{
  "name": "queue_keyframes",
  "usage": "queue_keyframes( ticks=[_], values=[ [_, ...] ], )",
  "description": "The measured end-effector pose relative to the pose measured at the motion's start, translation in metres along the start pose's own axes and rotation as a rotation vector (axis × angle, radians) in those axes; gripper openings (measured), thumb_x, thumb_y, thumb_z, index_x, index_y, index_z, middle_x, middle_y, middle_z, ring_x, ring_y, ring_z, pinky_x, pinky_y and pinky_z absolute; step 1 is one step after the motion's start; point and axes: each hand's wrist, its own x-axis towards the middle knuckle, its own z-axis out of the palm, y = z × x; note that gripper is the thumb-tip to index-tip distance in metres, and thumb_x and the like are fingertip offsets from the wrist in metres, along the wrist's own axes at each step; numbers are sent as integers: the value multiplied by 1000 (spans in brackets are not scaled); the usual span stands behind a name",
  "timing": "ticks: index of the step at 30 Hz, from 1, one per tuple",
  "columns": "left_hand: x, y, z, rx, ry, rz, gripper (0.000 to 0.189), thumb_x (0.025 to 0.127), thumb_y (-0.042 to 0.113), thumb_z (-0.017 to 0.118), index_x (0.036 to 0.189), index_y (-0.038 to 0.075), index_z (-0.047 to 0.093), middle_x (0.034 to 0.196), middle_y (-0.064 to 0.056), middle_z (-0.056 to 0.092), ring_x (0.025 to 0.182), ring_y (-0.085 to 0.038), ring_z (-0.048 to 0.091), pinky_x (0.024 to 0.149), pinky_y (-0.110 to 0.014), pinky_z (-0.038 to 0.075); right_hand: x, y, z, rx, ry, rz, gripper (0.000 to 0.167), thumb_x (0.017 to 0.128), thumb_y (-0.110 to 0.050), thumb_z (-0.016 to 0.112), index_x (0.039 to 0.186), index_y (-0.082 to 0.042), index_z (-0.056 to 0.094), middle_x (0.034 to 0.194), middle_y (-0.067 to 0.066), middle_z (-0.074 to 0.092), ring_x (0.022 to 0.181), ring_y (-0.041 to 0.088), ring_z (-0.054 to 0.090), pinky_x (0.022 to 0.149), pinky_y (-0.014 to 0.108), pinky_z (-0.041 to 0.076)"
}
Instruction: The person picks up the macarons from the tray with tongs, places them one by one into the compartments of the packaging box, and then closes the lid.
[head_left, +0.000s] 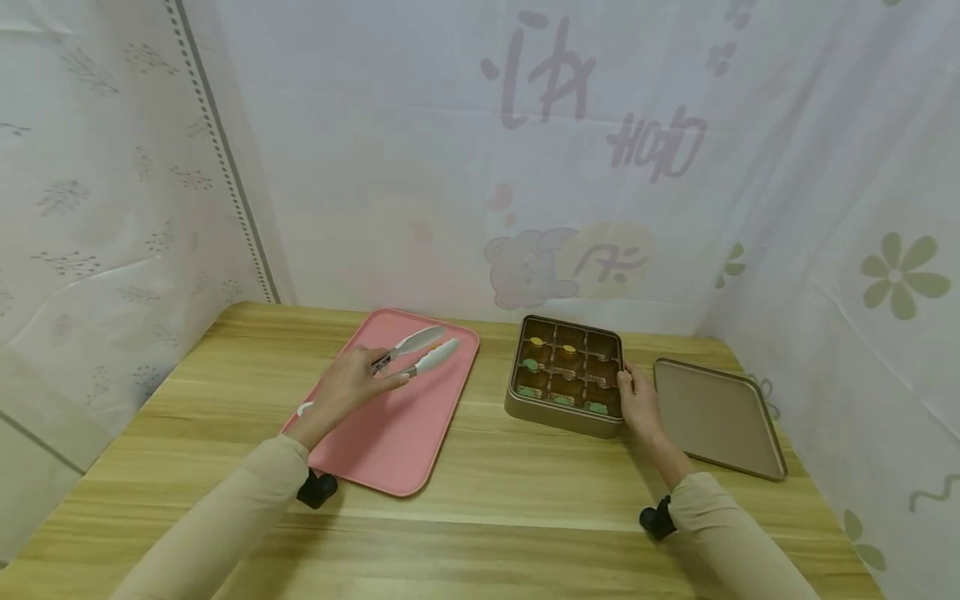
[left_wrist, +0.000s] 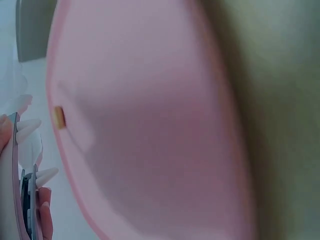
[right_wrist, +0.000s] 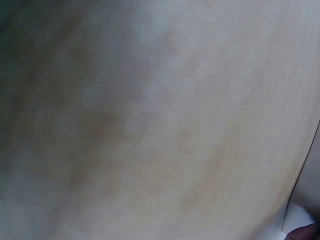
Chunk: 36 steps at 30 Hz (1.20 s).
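Observation:
My left hand (head_left: 347, 389) holds a pair of metal tongs with pale scalloped heads (head_left: 433, 357) over the pink tray (head_left: 397, 467). The heads stand apart and point away to the right. In the left wrist view, a small yellow-brown piece (left_wrist: 59, 117) lies near the tray's rim, and the tongs (left_wrist: 31, 200) show at the lower left. My right hand (head_left: 640, 402) grips the right wall of a square bronze tin (head_left: 558, 422), thumb at its rim. The tin's divided insert has small yellow, orange and green pieces in several compartments. The right wrist view is mostly blurred tabletop.
A flat bronze lid (head_left: 720, 421) with a raised rim lies right of the tin, close to my right forearm. The wooden table (head_left: 480, 550) backs onto a patterned white curtain (head_left: 375, 167), which also hangs at both sides.

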Motion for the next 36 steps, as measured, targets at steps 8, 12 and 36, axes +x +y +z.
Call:
queue_keyframes(
  ticks=[8,12,36],
  values=[
    [-6,-14,-2,130,-3,-11,37,75,41,77,88,9,64,62,1,31,57,-15,29,49,-28,23,1,3,-1,-11,9,-2,49,104,-22,29,145,5,26,141,29,35,121,46,41,97,56,35],
    [-5,-17,0,151,-4,2,37,74,40,77,74,11,55,62,0,34,57,-15,32,49,-28,24,1,3,-1,-15,4,-3,49,104,-22,30,145,5,26,141,30,35,121,46,41,98,56,35],
    [3,-18,3,190,-27,20,35,76,39,77,87,7,64,63,-1,39,61,-16,38,50,-28,28,0,-2,-1,-14,-5,-2,49,104,-22,30,144,7,27,143,29,33,124,45,38,99,56,34]
  ],
)
